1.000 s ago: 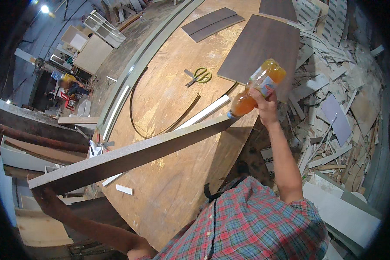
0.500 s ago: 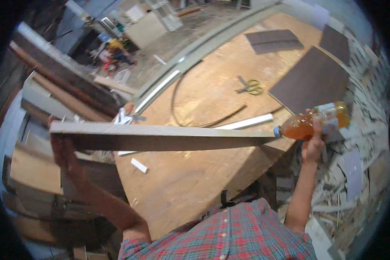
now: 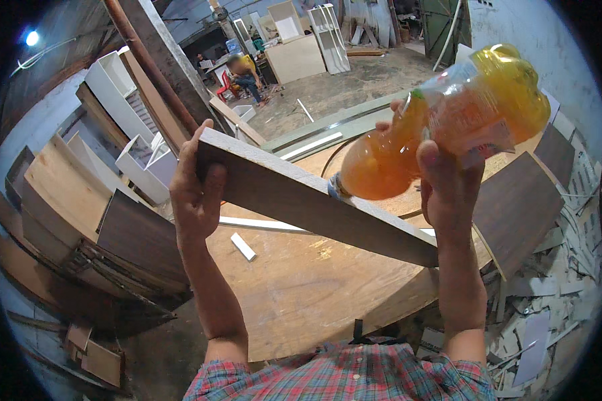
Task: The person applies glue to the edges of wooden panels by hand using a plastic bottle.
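My left hand (image 3: 197, 190) grips the left end of a long board (image 3: 308, 214), with fingers behind it and the thumb on its dark face. The board slants down to the right, and its pale, rough edge faces up. In my right hand (image 3: 448, 187) is a clear plastic bottle (image 3: 378, 164) of amber liquid, tipped sideways with its neck pointing left and down. The bottle's whitish-blue mouth (image 3: 338, 187) is at the board's upper edge, near its middle; whether it touches cannot be made out. Below the board lies a wooden worktable (image 3: 287, 307).
A short white strip (image 3: 243, 246) lies on the table. Dark panels (image 3: 520, 207) rest at its right, beside piled offcuts (image 3: 535, 307). Boards and cabinet parts (image 3: 67, 184) lean at the left. Farther back, a person (image 3: 246, 75) sits by a red chair (image 3: 225, 85).
The bottle has moved left from the board's right end to near its middle and appears higher and closer. The board now slants more. My view has lifted, showing more of the workshop.
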`<state>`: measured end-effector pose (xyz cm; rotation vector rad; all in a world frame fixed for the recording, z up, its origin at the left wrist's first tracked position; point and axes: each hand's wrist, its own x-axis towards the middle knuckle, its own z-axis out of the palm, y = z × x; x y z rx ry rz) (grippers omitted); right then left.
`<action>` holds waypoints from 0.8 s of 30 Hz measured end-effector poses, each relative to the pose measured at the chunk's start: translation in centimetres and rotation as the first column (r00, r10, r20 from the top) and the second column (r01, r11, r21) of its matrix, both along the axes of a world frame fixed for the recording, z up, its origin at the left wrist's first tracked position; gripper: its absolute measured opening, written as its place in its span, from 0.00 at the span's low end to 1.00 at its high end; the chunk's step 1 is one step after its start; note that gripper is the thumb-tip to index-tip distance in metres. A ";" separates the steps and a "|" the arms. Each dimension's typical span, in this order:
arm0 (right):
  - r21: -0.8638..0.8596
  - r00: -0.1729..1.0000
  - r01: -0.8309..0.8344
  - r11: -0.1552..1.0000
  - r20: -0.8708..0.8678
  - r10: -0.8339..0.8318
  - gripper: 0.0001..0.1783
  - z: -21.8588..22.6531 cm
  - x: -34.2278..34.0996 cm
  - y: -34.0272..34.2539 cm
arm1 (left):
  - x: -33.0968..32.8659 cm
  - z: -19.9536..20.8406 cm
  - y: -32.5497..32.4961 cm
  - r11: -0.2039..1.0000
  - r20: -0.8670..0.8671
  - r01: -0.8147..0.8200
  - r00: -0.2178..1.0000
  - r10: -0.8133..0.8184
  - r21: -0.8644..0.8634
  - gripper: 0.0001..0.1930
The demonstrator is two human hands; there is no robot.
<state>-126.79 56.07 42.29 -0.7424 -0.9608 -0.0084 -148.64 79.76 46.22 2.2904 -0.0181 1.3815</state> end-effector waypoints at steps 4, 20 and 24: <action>0.196 0.985 -0.156 0.968 -0.037 0.166 0.21 2.6 -2.3 3.0 | -0.5 -0.8 1.0 1.000 0.007 -0.012 1.000 0.012 0.027 0.27; 0.296 0.873 -0.082 0.952 0.482 -0.074 0.30 15.0 -5.7 10.8 | -2.1 -1.2 1.1 0.997 -0.045 -0.026 0.999 0.023 -0.072 0.27; 0.577 0.496 0.375 0.725 0.536 -0.683 0.33 16.7 -4.9 11.6 | -1.4 -0.6 0.6 0.998 -0.007 -0.005 1.000 0.005 0.055 0.28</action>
